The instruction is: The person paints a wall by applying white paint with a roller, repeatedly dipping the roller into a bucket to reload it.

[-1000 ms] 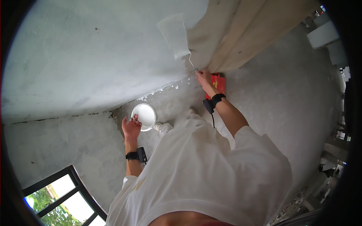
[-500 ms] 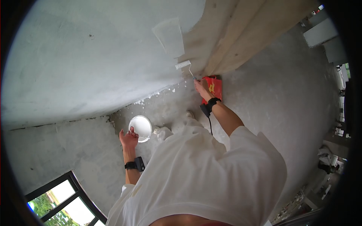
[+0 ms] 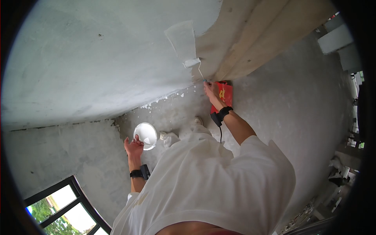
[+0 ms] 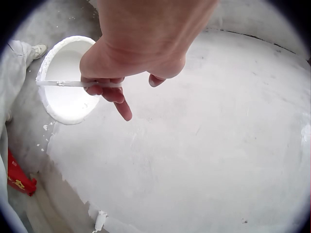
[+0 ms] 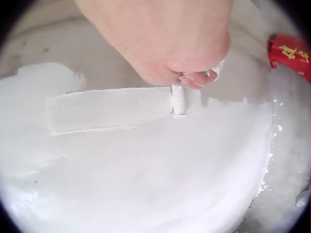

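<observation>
My right hand (image 3: pixel 212 91) grips the paint roller's handle; in the right wrist view the curled fingers of that hand (image 5: pixel 165 43) hide most of it. The white roller head (image 3: pixel 192 62) lies on the wall (image 3: pixel 98 66) at the lower end of a wet white patch (image 3: pixel 183 39). In the left wrist view my left hand (image 4: pixel 131 58) has fingers curled round a thin white bar (image 4: pixel 63 83) that crosses the mouth of a round white bucket (image 4: pixel 43 99). White paint shows inside the bucket.
A red bag (image 3: pixel 227 94) with yellow marks stands on the grey floor (image 3: pixel 282 105) by the wall's foot, beyond my right hand. My shoes (image 3: pixel 198 120) are between bucket and bag. White splatters (image 3: pixel 164 96) dot the floor edge. A black-framed window (image 3: pixel 74 199) is at lower left.
The roller moved down off the patch's lower end, then back up against it. The left hand and bucket have shifted together slightly towards my body.
</observation>
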A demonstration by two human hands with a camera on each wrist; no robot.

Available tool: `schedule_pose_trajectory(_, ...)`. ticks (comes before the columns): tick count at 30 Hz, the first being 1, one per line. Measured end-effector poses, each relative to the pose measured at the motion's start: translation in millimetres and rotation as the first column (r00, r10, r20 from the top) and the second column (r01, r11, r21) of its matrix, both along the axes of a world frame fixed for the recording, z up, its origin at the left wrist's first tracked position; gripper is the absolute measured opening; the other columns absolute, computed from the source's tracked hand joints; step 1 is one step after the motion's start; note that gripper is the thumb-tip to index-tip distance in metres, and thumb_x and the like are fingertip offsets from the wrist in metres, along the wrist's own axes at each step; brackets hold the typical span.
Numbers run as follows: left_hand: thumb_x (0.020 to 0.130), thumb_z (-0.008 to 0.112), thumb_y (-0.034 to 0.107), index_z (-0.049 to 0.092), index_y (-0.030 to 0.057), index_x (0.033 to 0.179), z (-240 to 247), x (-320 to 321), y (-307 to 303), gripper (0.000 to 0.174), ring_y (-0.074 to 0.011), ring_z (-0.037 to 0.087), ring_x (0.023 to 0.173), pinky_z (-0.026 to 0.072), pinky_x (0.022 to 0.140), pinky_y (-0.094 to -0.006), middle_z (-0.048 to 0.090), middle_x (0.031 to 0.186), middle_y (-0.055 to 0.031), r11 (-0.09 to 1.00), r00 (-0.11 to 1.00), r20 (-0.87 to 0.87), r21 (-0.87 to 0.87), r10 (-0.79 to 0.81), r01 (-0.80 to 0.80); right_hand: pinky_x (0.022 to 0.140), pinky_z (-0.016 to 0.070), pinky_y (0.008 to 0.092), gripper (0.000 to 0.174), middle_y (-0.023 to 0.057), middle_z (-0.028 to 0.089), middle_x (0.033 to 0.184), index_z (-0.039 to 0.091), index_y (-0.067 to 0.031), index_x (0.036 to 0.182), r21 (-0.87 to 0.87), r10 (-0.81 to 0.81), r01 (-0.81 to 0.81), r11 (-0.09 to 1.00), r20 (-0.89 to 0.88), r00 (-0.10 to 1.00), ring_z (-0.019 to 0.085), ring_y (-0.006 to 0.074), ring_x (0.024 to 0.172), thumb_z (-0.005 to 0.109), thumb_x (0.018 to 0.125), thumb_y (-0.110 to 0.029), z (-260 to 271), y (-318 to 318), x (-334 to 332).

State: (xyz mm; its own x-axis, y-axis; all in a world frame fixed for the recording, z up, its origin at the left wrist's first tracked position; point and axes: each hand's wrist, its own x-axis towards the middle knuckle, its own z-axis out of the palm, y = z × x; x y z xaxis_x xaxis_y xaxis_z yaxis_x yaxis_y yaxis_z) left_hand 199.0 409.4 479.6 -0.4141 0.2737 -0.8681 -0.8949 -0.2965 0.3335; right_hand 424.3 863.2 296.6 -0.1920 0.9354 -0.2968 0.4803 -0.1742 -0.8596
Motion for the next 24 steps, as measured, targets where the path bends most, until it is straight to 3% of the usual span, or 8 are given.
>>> schedule_pose_trajectory(3,0.089,0.043,0.049,0.050,0.0058,0.092,-2.3,-2.5,1.2,0.044,-0.0166,0.049,0.059,0.0372,0.063,-0.0324,0.066,0.085,-0.0071,1.000,1.000,-0.001,0.002,0.002,-0.002,0.065,0.0488,0.0431,0.036,0.0182,0.066,0.072,0.066,0.0019,0.080,-0.152,0.035,-0.050,0.987,-0.103,0.994,0.065,0.0358,0.071,0.062,0.087,-0.033,66.4,-11.1,5.5)
schedule_pose_trajectory(8,0.090,0.043,0.050,0.047,0.0075,0.091,-3.1,-2.2,0.2,0.042,-0.0149,0.050,0.059,0.0373,0.063,-0.0314,0.066,0.085,-0.0067,1.000,1.000,-0.015,0.011,0.008,-0.008,0.062,0.0480,0.0419,0.035,0.0171,0.066,0.073,0.064,0.0023,0.081,0.156,0.091,-0.077,0.985,-0.083,0.992,0.064,0.0337,0.068,0.062,0.089,-0.032,96.4,-26.0,10.0)
schedule_pose_trajectory(12,0.089,0.043,0.051,0.046,0.0077,0.091,-5.1,-2.8,0.6,0.043,-0.0155,0.050,0.059,0.0375,0.063,-0.0316,0.066,0.086,-0.0074,0.999,0.999,-0.017,0.028,0.043,-0.043,0.060,0.0469,0.0412,0.032,0.0163,0.065,0.071,0.064,0.0022,0.084,0.205,0.107,-0.082,0.975,-0.116,0.987,0.063,0.0317,0.064,0.062,0.089,-0.030,167.4,-40.9,5.9)
schedule_pose_trajectory(15,0.089,0.043,0.052,0.047,0.0077,0.090,-5.9,-1.8,0.8,0.044,-0.0161,0.050,0.059,0.0376,0.062,-0.0321,0.066,0.087,-0.0082,0.997,0.998,-0.016,0.046,0.064,-0.063,0.057,0.0456,0.0371,0.028,0.0127,0.061,0.066,0.063,0.0018,0.088,0.202,0.158,-0.116,0.972,-0.205,0.966,0.060,0.0239,0.059,0.061,0.091,-0.025,207.7,-47.6,0.9)
schedule_pose_trajectory(17,0.089,0.043,0.053,0.048,0.0076,0.087,-6.9,-0.6,-0.2,0.045,-0.0168,0.050,0.059,0.0376,0.062,-0.0325,0.067,0.087,-0.0088,0.997,0.999,-0.009,0.056,0.051,-0.051,0.053,0.0416,0.0312,0.022,0.0062,0.054,0.060,0.060,0.0016,0.090,0.130,0.140,-0.104,0.986,-0.314,0.939,0.051,0.0137,0.054,0.059,0.093,-0.020,233.2,-53.3,-2.6)
schedule_pose_trajectory(18,0.089,0.043,0.053,0.048,0.0076,0.087,-6.5,-0.4,-0.1,0.045,-0.0168,0.050,0.059,0.0376,0.062,-0.0325,0.067,0.087,-0.0088,0.997,0.998,-0.010,0.055,0.057,-0.056,0.053,0.0416,0.0312,0.022,0.0062,0.054,0.060,0.060,0.0016,0.090,0.129,0.145,-0.109,0.986,-0.315,0.938,0.051,0.0137,0.054,0.059,0.093,-0.020,240.1,-53.1,-5.5)
schedule_pose_trajectory(20,0.088,0.043,0.053,0.048,0.0076,0.085,-6.3,0.2,-0.6,0.046,-0.0173,0.050,0.059,0.0376,0.063,-0.0327,0.067,0.087,-0.0091,0.996,0.999,0.000,0.068,0.051,-0.051,0.045,0.0296,0.0198,0.018,-0.0062,0.043,0.062,0.056,-0.0042,0.092,0.169,0.201,-0.134,0.977,-0.486,0.850,0.037,0.0021,0.052,0.056,0.098,-0.022,254.3,-51.9,-12.9)
schedule_pose_trajectory(24,0.088,0.043,0.053,0.048,0.0079,0.084,-9.4,0.3,-1.5,0.046,-0.0172,0.050,0.059,0.0375,0.063,-0.0326,0.067,0.086,-0.0092,0.996,0.997,0.002,0.049,0.074,-0.075,0.045,0.0284,0.0187,0.018,-0.0067,0.042,0.063,0.056,-0.0042,0.093,0.203,0.206,-0.113,0.973,-0.531,0.822,0.035,0.0015,0.052,0.055,0.098,-0.021,310.1,-46.7,-33.3)
